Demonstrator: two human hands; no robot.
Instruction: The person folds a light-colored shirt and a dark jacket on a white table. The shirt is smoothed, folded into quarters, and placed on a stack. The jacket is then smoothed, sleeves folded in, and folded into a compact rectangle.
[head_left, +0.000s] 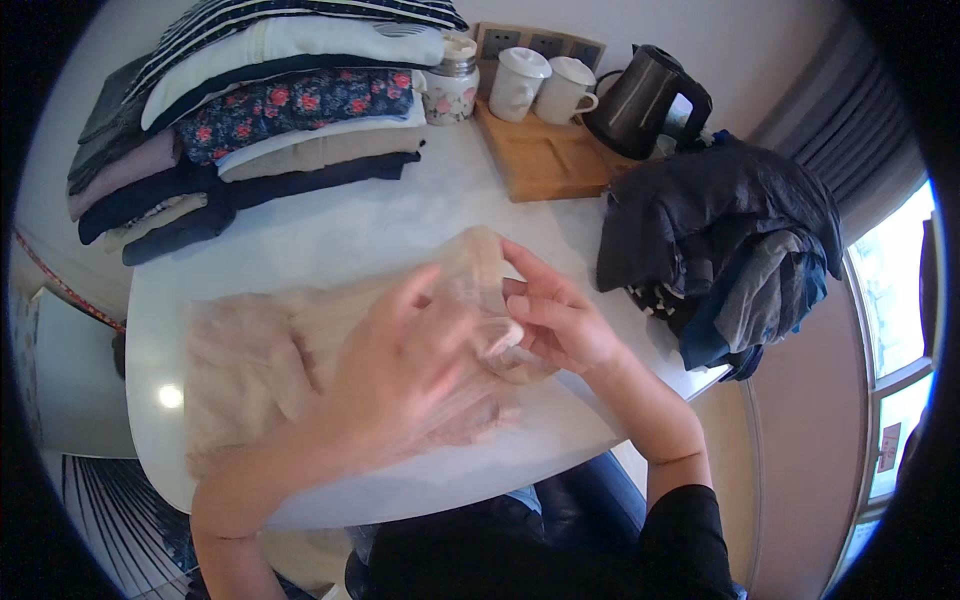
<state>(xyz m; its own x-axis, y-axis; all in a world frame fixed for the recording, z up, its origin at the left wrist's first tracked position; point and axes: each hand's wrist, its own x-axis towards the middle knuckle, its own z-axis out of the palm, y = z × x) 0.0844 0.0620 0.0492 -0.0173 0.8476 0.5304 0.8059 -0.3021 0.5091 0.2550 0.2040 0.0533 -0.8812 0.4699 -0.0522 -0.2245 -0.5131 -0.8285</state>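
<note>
A beige garment (247, 360) lies spread over the white table (360, 225) before me, its right end bunched and lifted. My right hand (559, 311) grips that raised end between thumb and fingers. Above the garment's middle is my left hand (409, 356), blurred, with its fingers bent; whether it pinches any fabric cannot be told. Part of the garment is hidden under my left hand and forearm.
Folded clothes (292, 105) are stacked at the back left. A floral jar (450, 82), two lidded white mugs (517, 82), a wooden tray (547, 161) and a black electric kettle (645, 101) stand at the back. Dark clothes (720, 217) are heaped on the right.
</note>
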